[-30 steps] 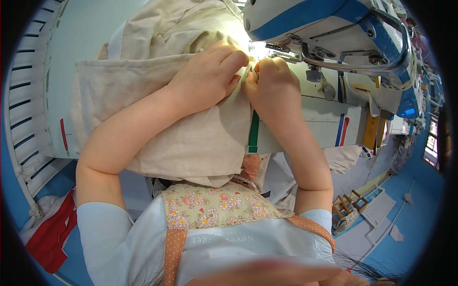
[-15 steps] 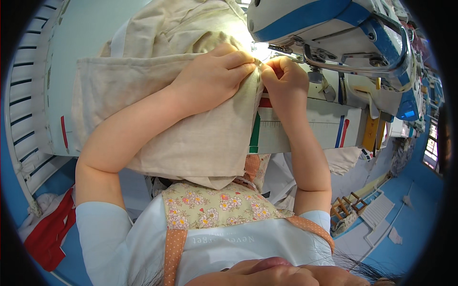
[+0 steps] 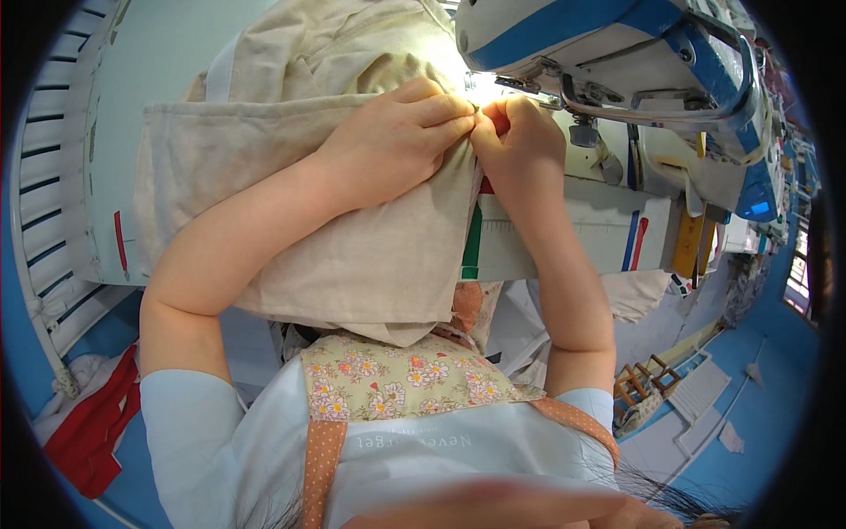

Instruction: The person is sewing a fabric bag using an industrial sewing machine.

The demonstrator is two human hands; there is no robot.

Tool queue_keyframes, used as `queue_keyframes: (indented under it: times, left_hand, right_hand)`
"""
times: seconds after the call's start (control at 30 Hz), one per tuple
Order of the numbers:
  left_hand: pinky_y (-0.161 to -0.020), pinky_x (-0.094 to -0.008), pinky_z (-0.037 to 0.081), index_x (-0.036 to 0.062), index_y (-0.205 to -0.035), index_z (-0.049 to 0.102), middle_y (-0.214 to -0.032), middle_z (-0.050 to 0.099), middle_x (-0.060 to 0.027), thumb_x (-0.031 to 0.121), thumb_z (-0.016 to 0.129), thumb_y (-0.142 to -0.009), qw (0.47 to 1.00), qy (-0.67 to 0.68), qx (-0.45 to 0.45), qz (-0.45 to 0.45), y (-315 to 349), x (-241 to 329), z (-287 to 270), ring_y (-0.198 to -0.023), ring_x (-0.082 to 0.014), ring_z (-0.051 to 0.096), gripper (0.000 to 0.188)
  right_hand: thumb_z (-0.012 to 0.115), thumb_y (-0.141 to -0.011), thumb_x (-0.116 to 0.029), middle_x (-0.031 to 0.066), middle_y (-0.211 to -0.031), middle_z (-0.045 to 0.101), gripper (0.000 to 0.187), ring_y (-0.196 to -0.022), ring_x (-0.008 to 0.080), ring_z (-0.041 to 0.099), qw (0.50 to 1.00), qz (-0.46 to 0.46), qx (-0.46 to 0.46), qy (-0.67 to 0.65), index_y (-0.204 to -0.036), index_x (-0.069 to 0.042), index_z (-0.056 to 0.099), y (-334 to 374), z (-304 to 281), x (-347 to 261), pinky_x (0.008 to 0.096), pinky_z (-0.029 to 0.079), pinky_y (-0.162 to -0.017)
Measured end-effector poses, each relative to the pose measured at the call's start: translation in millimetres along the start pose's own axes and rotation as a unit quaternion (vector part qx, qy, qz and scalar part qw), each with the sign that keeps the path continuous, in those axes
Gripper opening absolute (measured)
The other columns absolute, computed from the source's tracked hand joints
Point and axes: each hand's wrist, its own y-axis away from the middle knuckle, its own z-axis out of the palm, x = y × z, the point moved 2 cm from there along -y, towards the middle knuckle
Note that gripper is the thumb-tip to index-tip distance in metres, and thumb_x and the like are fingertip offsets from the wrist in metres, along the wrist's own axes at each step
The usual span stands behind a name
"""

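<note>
A large piece of beige fabric (image 3: 352,256) lies over the sewing table and hangs past its front edge. My left hand (image 3: 397,137) rests on it with the fingers pinched on its right edge. Close against those fingertips, my right hand (image 3: 520,141) pinches the same edge between thumb and forefinger. Both hands are just in front of the lit needle area of a blue and white sewing machine (image 3: 573,44). The exact fold of cloth between the fingers is hidden. A white strap (image 3: 220,72) shows on the fabric's far left part.
The pale table (image 3: 582,238) carries a ruler strip and coloured tape along its front edge. A white slatted rack (image 3: 40,176) borders the left side. Red cloth (image 3: 92,432) lies at the lower left. A wooden stool (image 3: 648,383) stands on the floor at right.
My right hand has shifted slightly up and left, nearer the left fingertips. The left hand has barely moved, and both keep their pinch on the fabric.
</note>
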Motion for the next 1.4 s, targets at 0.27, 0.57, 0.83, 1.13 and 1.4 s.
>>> queue_keyframes:
  times: [0.27, 0.57, 0.83, 1.13, 1.4]
  left_hand:
    - [-0.091, -0.0321, 0.054, 0.0067, -0.112, 0.070, -0.110, 0.066, -0.0009, 0.010, 0.068, -0.086, 1.000, -0.002, 0.025, 0.017, -4, -1, -2, -0.103, -0.0230, 0.060, 0.027]
    - [-0.089, -0.0335, 0.055, 0.0107, -0.120, 0.067, -0.123, 0.065, 0.0019, 0.005, 0.073, -0.080, 1.000, -0.013, 0.011, 0.011, -1, 0, 0, -0.106, -0.0231, 0.061, 0.040]
    - [-0.095, -0.0362, 0.054, 0.0102, -0.124, 0.066, -0.129, 0.062, -0.0006, 0.016, 0.079, -0.075, 1.000, 0.003, -0.002, 0.003, 0, 1, -1, -0.111, -0.0258, 0.060, 0.051]
    - [-0.098, -0.0388, 0.053, 0.0070, -0.131, 0.059, -0.132, 0.058, -0.0039, 0.032, 0.085, -0.068, 1.000, -0.024, -0.014, 0.010, 2, 3, -1, -0.116, -0.0288, 0.057, 0.073]
    - [-0.100, -0.0396, 0.051, 0.0039, -0.133, 0.055, -0.137, 0.055, -0.0059, 0.033, 0.086, -0.067, 0.998, -0.042, -0.038, 0.004, 4, 11, -4, -0.119, -0.0294, 0.055, 0.078]
  right_hand:
    - [0.068, -0.084, -0.017, 0.0111, -0.066, 0.067, 0.017, -0.060, 0.0259, 0.065, 0.996, 0.077, -0.048, -0.009, -0.078, -0.001, 0.067, -14, -5, 3, 0.0380, 0.052, -0.063]
    - [0.069, -0.085, -0.014, 0.0126, -0.073, 0.065, 0.011, -0.061, 0.0298, 0.066, 1.000, -0.008, 0.001, -0.016, -0.087, -0.003, 0.067, 2, -2, 2, 0.0405, 0.052, -0.059]
    - [0.072, -0.084, -0.009, 0.0109, -0.078, 0.064, 0.020, -0.063, 0.0248, 0.062, 0.995, 0.053, -0.035, -0.080, -0.103, -0.001, 0.069, 38, -11, -7, 0.0372, 0.051, -0.061]
    - [0.072, -0.085, -0.004, 0.0083, -0.080, 0.062, 0.025, -0.064, 0.0212, 0.060, 0.978, 0.126, -0.031, -0.164, -0.111, -0.002, 0.069, 83, -15, -18, 0.0349, 0.050, -0.060]
    - [0.070, -0.080, -0.001, 0.0086, -0.080, 0.061, 0.034, -0.070, 0.0270, 0.062, 0.998, 0.054, -0.013, -0.034, -0.114, -0.004, 0.066, 90, -6, -19, 0.0403, 0.051, -0.062]
